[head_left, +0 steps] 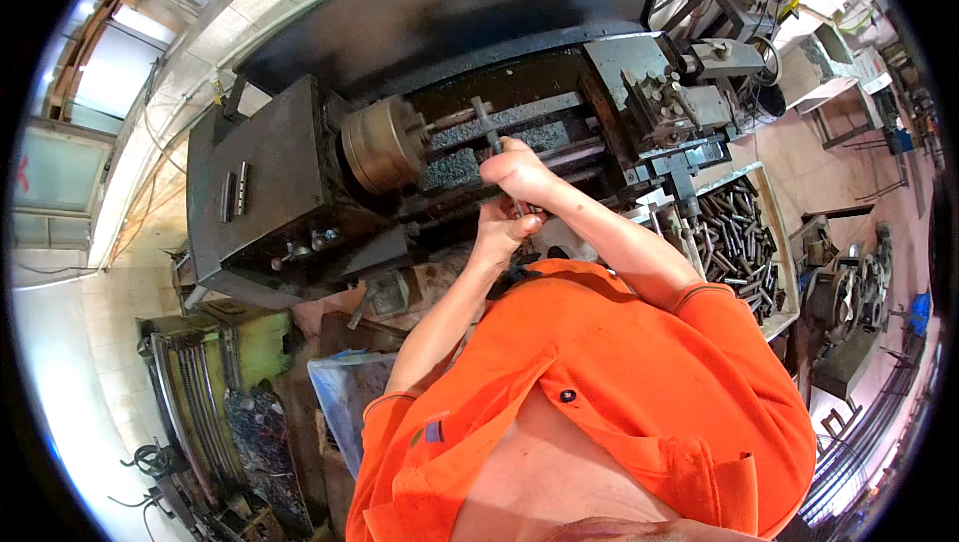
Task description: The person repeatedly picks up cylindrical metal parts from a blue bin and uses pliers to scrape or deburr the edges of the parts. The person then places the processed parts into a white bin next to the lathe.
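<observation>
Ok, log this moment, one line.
right hand: holding metal rod; left hand: at rod's near end; lathe chuck: left of hands

Between chuck [380, 147] and carriage [621, 67] we have room above the bed [577, 156], though the held bar [484, 116] crosses it.

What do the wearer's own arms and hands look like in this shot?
The left hand and right hand are ungloved. The forearms are bare, with no watch or cable visible. The short sleeves are bright orange, with thin dark edging at the cuffs.
</observation>
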Available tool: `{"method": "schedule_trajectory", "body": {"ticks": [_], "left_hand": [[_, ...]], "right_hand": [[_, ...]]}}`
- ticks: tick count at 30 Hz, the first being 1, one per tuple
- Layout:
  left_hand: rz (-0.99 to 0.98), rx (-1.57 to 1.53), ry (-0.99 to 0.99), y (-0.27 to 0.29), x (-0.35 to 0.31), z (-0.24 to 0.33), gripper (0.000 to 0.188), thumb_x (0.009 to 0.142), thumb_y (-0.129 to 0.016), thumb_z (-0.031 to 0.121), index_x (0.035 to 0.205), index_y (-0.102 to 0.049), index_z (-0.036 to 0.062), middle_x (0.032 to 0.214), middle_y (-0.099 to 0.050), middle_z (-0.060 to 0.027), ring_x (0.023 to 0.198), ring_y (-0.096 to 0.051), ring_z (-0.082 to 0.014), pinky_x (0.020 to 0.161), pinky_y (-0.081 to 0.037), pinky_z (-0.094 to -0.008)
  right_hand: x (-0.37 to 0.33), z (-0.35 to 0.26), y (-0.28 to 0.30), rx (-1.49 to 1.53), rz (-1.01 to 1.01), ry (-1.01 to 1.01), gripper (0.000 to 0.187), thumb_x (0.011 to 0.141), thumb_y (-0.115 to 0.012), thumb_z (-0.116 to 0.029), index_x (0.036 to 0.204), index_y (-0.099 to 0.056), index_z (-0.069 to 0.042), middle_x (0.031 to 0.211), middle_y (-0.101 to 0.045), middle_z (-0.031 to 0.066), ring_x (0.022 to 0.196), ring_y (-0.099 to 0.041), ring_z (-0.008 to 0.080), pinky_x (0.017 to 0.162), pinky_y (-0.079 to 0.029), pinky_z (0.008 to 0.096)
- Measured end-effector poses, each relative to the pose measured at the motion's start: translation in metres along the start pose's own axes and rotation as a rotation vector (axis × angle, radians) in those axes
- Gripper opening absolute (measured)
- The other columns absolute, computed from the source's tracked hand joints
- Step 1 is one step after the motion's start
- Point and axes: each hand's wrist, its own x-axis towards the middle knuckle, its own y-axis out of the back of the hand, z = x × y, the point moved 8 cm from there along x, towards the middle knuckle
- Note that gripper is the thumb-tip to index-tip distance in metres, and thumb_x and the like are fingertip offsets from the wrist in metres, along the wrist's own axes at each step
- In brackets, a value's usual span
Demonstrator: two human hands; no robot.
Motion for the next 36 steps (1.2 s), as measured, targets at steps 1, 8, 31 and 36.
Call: {"method": "schedule_trajectory", "body": {"ticks": [1, 8, 31, 36], "left_hand": [[0.009, 0.012, -0.001, 0.003, -0.002, 0.003, 0.036, 0.063, -0.074, 0.026, 0.077, -0.055, -0.0020, 0.068, -0.056, -0.0035, 0.060, -0.056, -0.0132, 0.060, -0.048, -0.0274], [0.018, 0.006, 0.037, 0.003, -0.004, 0.009, 0.044, 0.060, -0.081, 0.027, 0.081, -0.055, -0.0013, 0.071, -0.058, -0.0023, 0.063, -0.054, -0.0096, 0.057, -0.044, -0.0228], [-0.080, 1.202, -0.311, -0.059, -0.021, -0.007, 0.081, 0.043, -0.076, 0.043, 0.104, -0.048, -0.0028, 0.090, -0.059, -0.0172, 0.080, -0.060, -0.0320, 0.068, -0.049, -0.0386], [-0.225, 1.291, -0.464, -0.110, -0.048, -0.014, 0.088, 0.043, -0.079, 0.037, 0.113, -0.044, -0.0038, 0.100, -0.054, -0.0166, 0.092, -0.056, -0.0311, 0.075, -0.048, -0.0386]], "right_hand": [[0.006, 0.002, -0.008, -0.035, -0.036, -0.021, 0.022, 0.064, -0.056, -0.014, 0.076, -0.050, 0.003, 0.068, -0.050, 0.0063, 0.065, -0.046, 0.0147, 0.058, -0.040, 0.0315], [0.007, 0.003, -0.009, -0.020, -0.035, -0.039, 0.025, 0.063, -0.057, -0.017, 0.075, -0.051, 0.004, 0.069, -0.051, 0.0091, 0.067, -0.048, 0.0168, 0.061, -0.041, 0.0324], [-0.103, 0.057, 0.075, 0.624, 0.201, 0.161, 0.040, 0.065, -0.047, -0.001, 0.105, -0.051, 0.000, 0.094, -0.059, 0.0090, 0.087, -0.056, 0.0164, 0.081, -0.043, 0.0293], [-0.163, 0.074, 0.110, 0.736, 0.445, 0.364, 0.040, 0.066, -0.048, 0.000, 0.105, -0.052, 0.002, 0.091, -0.062, 0.0131, 0.087, -0.059, 0.0196, 0.081, -0.045, 0.0302]]}}
